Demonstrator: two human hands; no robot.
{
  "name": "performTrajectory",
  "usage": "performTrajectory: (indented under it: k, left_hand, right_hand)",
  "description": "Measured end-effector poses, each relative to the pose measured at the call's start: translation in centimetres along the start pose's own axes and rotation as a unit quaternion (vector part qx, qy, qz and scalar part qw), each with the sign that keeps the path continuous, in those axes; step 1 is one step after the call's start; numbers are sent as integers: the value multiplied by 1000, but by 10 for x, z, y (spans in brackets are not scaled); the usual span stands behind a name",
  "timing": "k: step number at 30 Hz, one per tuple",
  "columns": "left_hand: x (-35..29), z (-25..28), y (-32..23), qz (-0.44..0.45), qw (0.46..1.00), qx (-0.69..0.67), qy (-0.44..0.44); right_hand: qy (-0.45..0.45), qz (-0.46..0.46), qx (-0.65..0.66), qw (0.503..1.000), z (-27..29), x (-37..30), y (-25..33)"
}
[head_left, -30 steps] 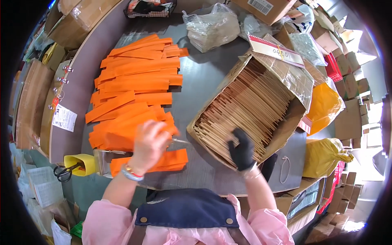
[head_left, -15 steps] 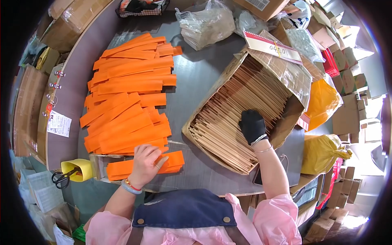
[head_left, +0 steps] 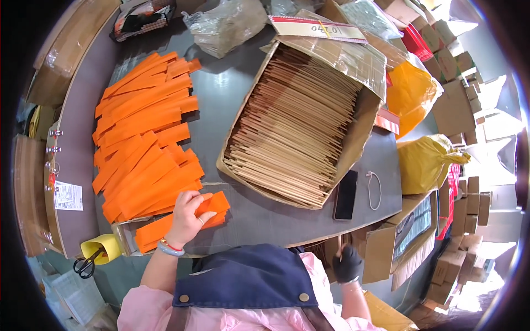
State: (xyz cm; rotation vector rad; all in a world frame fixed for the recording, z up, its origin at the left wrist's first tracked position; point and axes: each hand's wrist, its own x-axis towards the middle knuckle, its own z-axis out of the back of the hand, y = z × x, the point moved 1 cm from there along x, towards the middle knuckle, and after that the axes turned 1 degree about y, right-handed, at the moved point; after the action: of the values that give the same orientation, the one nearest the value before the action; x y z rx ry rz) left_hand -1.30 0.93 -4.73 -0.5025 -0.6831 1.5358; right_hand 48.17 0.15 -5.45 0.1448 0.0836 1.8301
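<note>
My left hand (head_left: 188, 220) rests over a small stack of flat orange strips (head_left: 153, 234) at the table's front edge. Its fingers curl toward the thumb, with the edge of an orange strip between them. Beyond it spreads a larger overlapping pile of orange strips (head_left: 146, 129). My right hand (head_left: 347, 265), in a black glove, is low beside the table's front edge, its fingers closed. A thin tan piece shows at those fingers, too small to identify. An open cardboard box (head_left: 375, 113) full of thin wooden sticks (head_left: 298, 127) stands tilted on the table.
A dark phone (head_left: 346, 195) and a white cord loop (head_left: 375, 191) lie right of the box. Scissors (head_left: 88, 263) sit in a yellow holder (head_left: 110, 246) at the left corner. Plastic bags (head_left: 225, 25) lie behind; a yellow sack (head_left: 428, 164) and cartons stand at the right.
My right hand has left the sticks in the box and dropped below the table's front edge. My left hand stays at the small orange stack. The whole view has shifted.
</note>
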Motion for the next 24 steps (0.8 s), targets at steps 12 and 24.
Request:
performTrajectory:
  k: [12, 24]
  left_hand:
    - [-4, -14, 15, 19, 992, -87, -84]
    - [-3, -12, 16, -25, 995, -27, -94]
  right_hand:
    - [-146, -136, 154, 968, -34, -1, -30]
    - [0, 215, 83, 973, -11, 239, 148]
